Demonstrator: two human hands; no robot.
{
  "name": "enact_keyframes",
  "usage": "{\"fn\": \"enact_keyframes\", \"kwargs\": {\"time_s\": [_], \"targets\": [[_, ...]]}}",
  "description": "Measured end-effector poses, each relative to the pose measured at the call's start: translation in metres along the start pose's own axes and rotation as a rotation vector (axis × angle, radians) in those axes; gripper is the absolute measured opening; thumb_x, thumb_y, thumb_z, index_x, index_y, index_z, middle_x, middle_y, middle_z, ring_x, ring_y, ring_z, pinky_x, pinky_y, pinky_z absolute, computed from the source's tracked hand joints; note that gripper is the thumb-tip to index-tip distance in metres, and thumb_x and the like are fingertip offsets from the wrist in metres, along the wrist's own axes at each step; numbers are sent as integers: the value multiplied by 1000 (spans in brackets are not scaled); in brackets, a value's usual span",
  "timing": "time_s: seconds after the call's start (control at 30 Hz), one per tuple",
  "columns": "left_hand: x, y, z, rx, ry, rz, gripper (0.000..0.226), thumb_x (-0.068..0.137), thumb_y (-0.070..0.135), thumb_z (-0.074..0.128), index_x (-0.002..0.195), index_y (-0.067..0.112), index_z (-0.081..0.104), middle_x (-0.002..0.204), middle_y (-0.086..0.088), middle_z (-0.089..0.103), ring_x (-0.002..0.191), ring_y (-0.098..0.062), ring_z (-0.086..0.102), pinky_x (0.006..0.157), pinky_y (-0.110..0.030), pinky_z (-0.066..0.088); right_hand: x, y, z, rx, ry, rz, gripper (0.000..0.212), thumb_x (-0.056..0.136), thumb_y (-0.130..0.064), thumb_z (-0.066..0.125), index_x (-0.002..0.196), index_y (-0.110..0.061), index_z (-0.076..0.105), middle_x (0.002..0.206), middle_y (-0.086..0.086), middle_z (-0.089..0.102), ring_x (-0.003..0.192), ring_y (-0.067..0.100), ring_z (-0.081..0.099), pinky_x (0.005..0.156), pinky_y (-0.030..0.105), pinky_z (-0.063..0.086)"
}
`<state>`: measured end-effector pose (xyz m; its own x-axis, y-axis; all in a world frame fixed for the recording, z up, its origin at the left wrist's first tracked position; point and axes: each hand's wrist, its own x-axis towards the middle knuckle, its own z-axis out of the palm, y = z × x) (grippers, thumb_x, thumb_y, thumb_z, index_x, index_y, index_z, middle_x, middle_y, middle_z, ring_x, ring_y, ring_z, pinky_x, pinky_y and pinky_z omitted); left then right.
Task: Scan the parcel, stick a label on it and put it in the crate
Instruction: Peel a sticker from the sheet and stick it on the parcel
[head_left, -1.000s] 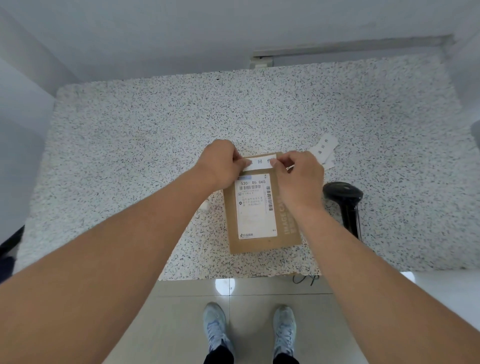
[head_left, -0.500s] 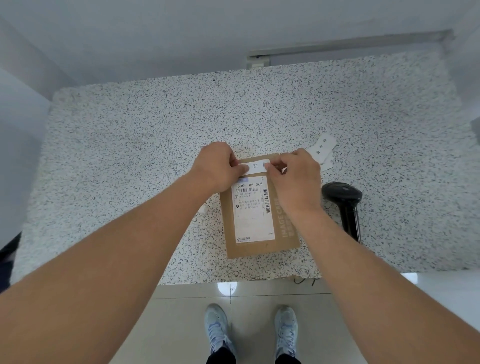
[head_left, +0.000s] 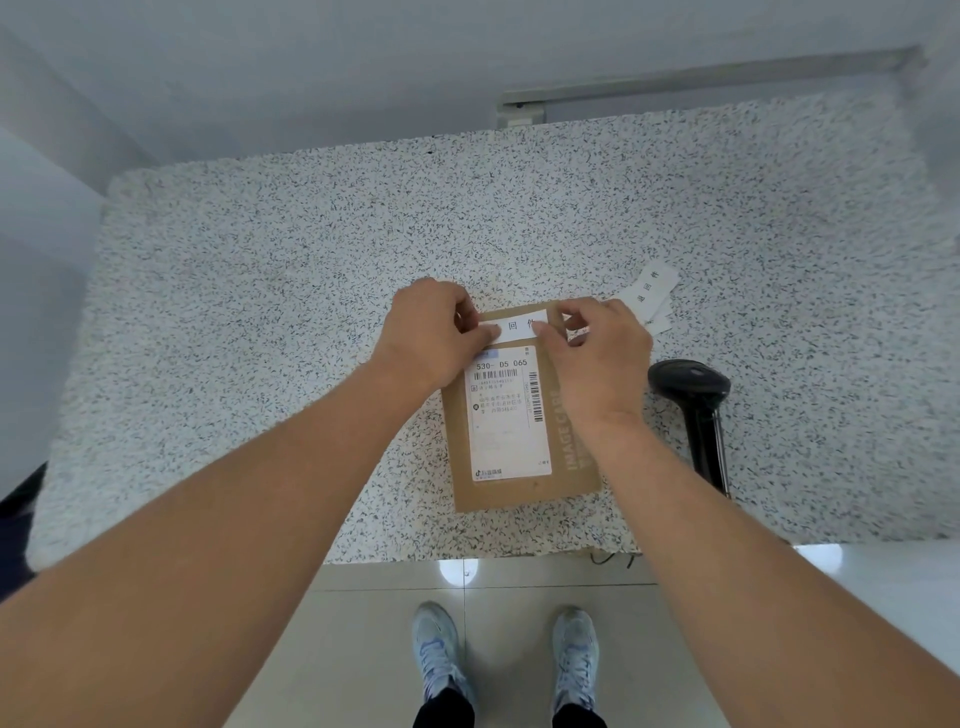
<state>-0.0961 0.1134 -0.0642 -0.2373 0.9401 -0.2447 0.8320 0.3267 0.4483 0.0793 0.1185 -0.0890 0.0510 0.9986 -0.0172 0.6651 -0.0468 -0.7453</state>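
A flat brown parcel (head_left: 519, 488) lies on the speckled table (head_left: 260, 312) near its front edge, with a white shipping sticker (head_left: 511, 421) on top. A small white label (head_left: 519, 325) with printed characters lies across the parcel's far edge. My left hand (head_left: 431, 332) pinches the label's left end with thumb and fingers. My right hand (head_left: 602, 353) presses its thumb on the label's right part, and a scrap of white paper shows between its fingers. No crate is in view.
A black handheld scanner (head_left: 691, 389) lies on the table just right of the parcel, its cable hanging over the front edge. Several spare white labels (head_left: 649, 291) lie beyond my right hand. A wall and a metal rail (head_left: 701, 83) bound the table's far side.
The small label has come down from just above the parcel onto its far edge. My right thumb has slid left along the label. The parcel has stayed in place.
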Motion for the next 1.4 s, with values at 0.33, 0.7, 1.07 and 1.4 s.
{"fn": "enact_keyframes", "kwargs": {"time_s": [0.33, 0.7, 1.07, 1.4], "targets": [[-13, 0, 11, -87, 166, -63, 47, 76, 49, 78, 96, 18, 50, 95, -2, 58, 85, -21, 57, 66, -31, 45, -2, -4, 0, 22, -58, 78, 40, 93, -39, 75, 126, -19, 64, 114, 0, 57, 88, 7, 53, 68, 11, 37], [-21, -1, 31, -376, 215, -386, 61, 84, 57, 72, 119, 14, 46, 117, -6, 45, 93, -20, 51, 74, -30, 41, 3, -6, 7, -58, -64, 55, 25, 102, -35, 63, 123, -21, 58, 115, 2, 54, 84, 11, 56, 69, 22, 43], [-37, -4, 36, -385, 212, -358, 64, 81, 56, 73, 124, 18, 46, 122, -6, 52, 99, -22, 60, 76, -32, 50, -6, 2, 0, -48, -134, 48, 33, 104, -37, 58, 135, -24, 59, 120, 4, 57, 95, 14, 56, 80, 27, 43], [-56, -1, 37, -319, 207, -309, 59, 97, 40, 59, 149, 20, 38, 136, -15, 46, 106, -26, 59, 78, -32, 43, -12, 2, -2, -85, -169, 23, 40, 108, -25, 47, 146, -23, 55, 126, 7, 53, 97, 14, 48, 87, 30, 42]]}}
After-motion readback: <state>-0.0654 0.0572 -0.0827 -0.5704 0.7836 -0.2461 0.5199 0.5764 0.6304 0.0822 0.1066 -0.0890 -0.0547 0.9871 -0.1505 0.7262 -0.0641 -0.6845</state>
